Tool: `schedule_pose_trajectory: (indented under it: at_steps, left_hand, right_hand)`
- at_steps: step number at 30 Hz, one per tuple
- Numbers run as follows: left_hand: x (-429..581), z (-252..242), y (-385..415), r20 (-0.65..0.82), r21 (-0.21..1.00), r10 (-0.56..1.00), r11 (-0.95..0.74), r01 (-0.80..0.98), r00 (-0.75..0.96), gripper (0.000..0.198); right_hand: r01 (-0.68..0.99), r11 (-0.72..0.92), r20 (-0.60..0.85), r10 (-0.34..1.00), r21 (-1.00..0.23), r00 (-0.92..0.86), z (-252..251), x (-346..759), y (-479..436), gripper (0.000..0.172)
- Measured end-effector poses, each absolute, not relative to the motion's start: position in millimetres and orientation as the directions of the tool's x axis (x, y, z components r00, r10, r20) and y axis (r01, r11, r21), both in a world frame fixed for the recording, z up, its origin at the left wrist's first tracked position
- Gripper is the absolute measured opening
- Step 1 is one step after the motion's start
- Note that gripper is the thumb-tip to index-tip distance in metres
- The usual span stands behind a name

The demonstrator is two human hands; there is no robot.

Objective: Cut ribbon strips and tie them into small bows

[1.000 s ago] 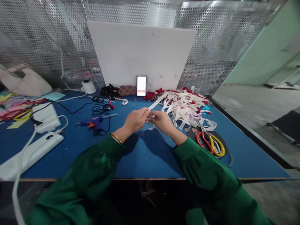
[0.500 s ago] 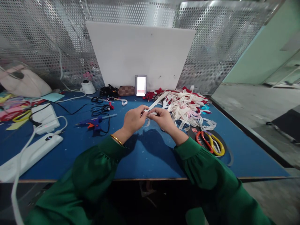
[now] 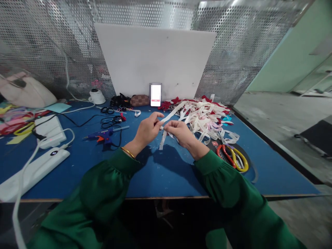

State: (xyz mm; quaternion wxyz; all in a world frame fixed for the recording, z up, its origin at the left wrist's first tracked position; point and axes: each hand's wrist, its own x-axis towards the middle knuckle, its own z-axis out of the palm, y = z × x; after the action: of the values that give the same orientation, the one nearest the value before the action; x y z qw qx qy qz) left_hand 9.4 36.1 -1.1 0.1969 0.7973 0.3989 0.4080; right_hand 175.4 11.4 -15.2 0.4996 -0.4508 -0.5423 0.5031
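My left hand and my right hand meet above the middle of the blue table, fingers pinched together. Between them they hold a white ribbon strip. One end of the strip hangs down toward the table; the other runs up and right toward the ribbon pile. Both arms wear green sleeves, and a gold bangle sits on my left wrist.
Red and yellow scissors lie right of my hands. A blue glue gun with black cables lies to the left, near white power strips. A white board, a phone and a small pouch stand at the back.
My hands have risen slightly and the ribbon strip has unfolded; a loose end now hangs down between them where it was bunched before.
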Motion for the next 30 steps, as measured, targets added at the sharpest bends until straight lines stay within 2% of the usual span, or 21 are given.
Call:
schedule_pose_trajectory:
  at_steps: [3,6,9,11,16,21,23,25,28,30]
  left_hand:
    - [11.1,-3.9,34.4,0.522,0.626,0.800,-0.595,0.505,0.296,0.025]
    - [13.3,-4.3,30.0,0.546,0.632,0.807,-0.572,0.522,0.223,0.022]
    - [15.1,-2.6,25.0,0.569,0.613,0.798,-0.572,0.545,0.197,0.022]
    - [16.2,-1.9,23.0,0.582,0.622,0.795,-0.571,0.536,0.172,0.026]
    - [19.4,-3.4,24.7,0.463,0.847,0.882,-0.470,0.246,0.093,0.037]
    - [17.8,1.5,30.3,0.482,0.865,0.876,-0.481,0.144,0.029,0.043]
    - [15.7,4.6,33.4,0.468,0.879,0.884,-0.464,0.107,-0.010,0.037]
    - [14.6,5.6,36.0,0.381,0.920,0.923,-0.384,0.079,0.048,0.029]
    - [15.5,2.6,38.1,0.233,0.965,0.953,-0.252,0.076,0.193,0.033]
    - [16.7,-0.5,38.8,0.213,0.971,0.957,-0.230,0.067,0.195,0.033]
  right_hand:
    - [-0.016,0.077,0.078,0.991,-0.997,-0.106,-15.5,176.1,12.6,0.020]
    - [0.178,0.265,0.261,0.964,-0.948,-0.046,-15.3,178.4,13.0,0.016]
    - [0.422,0.445,0.458,0.886,-0.790,-0.077,-13.2,181.2,10.8,0.010]
    - [0.463,0.494,0.504,0.856,-0.736,-0.112,-11.5,182.5,9.2,0.010]
    - [0.327,0.421,0.435,0.900,-0.846,-0.034,-9.9,182.7,10.4,0.015]
    - [0.098,0.329,0.330,0.944,-0.939,-0.004,-11.4,180.7,13.5,0.019]
    - [0.046,0.299,0.300,0.954,-0.953,0.025,-10.7,180.1,13.2,0.021]
    - [0.023,0.294,0.294,0.955,-0.956,0.032,-8.7,179.9,12.2,0.022]
    - [0.039,0.323,0.324,0.946,-0.946,0.016,-5.0,180.0,10.1,0.023]
    - [0.049,0.329,0.330,0.944,-0.943,0.008,-3.7,180.4,9.5,0.026]
